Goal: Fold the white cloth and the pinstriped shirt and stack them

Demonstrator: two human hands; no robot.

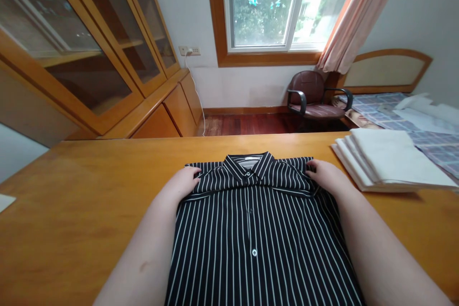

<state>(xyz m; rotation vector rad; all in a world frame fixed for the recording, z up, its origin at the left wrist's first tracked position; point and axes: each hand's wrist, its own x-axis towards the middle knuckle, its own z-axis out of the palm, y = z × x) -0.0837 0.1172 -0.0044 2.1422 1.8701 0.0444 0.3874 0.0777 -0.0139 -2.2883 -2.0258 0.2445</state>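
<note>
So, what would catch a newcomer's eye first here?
Most likely the black shirt with white stripes, lying front-up on the wooden table, low in the middle of the view. Then the white stack to the shirt's right, and the bright window in the wall beyond.

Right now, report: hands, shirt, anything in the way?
Left hand, right hand at upper corners of striped shirt. Shirt front up. White stack right, off shirt.
</note>
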